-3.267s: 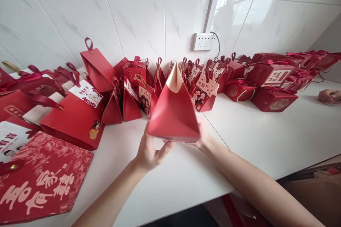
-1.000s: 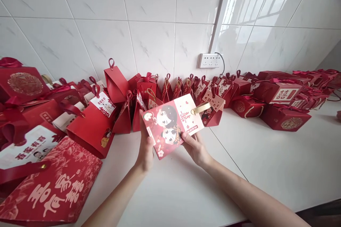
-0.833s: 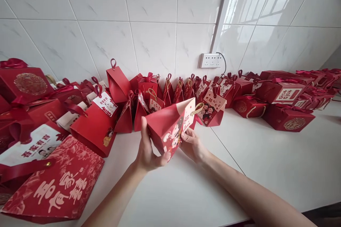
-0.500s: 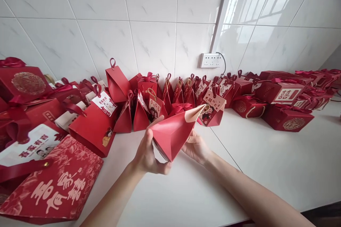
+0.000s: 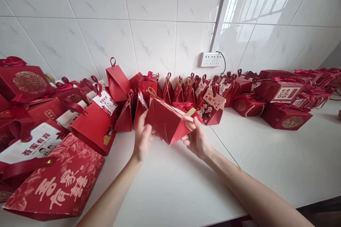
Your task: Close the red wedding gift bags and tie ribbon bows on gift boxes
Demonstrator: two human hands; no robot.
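Observation:
Above the white table I hold a red gift box (image 5: 166,124) with folded, triangular sides, tilted so its base faces me. My left hand (image 5: 143,138) grips its left end, thumb on the near side and the other fingers partly hidden behind. At the right end, my right hand (image 5: 196,138) pinches the box near a gold ribbon loop (image 5: 190,112). Just behind it stands a row of similar red boxes, among them one with a printed cartoon couple (image 5: 213,106).
Red gift boxes and bags crowd the left, including a large floral bag (image 5: 58,184) near the front. More boxes (image 5: 286,116) are stacked at the right. A white power strip (image 5: 210,59) is on the tiled wall behind. The white tabletop (image 5: 170,191) lies under my forearms.
The gift box has turned in my hands, its pointed top swinging from upper right to away from me and its underside coming round. My right hand has moved up onto its right end.

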